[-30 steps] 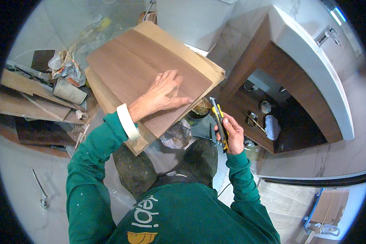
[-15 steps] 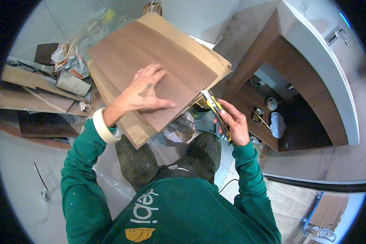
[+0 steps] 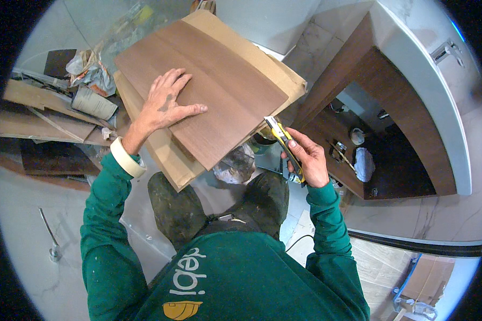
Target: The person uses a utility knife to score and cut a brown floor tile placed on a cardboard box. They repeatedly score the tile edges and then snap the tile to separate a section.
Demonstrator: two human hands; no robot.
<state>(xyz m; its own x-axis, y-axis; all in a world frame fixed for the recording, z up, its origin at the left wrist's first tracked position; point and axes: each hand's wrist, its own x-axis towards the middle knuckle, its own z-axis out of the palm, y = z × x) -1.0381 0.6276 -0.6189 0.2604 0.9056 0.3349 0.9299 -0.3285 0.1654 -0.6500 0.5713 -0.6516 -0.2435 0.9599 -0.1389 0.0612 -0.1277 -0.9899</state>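
A flat brown panel with a faint lengthwise grain (image 3: 225, 80) lies across a piece of tan cardboard (image 3: 284, 80) in front of me. On its left part rests my left hand (image 3: 168, 104), fingers spread and thumb pointing right. A roll of cream masking tape (image 3: 126, 159) circles my left wrist like a bracelet. My right hand (image 3: 310, 160) is closed around a yellow and black utility knife (image 3: 286, 147). The knife's metal tip points up and left, close to the panel's right corner; whether it touches is hard to tell.
To the right stands a brown vanity cabinet (image 3: 359, 69) with an open front, under a white basin top (image 3: 434, 80). Wood boards (image 3: 48, 120), a tin can (image 3: 93, 103) and a crumpled plastic bag (image 3: 88, 69) are piled at the left. A dark bucket (image 3: 260, 144) sits below the panel.
My left hand has slid up and left across the panel. The right hand with the utility knife has barely moved.
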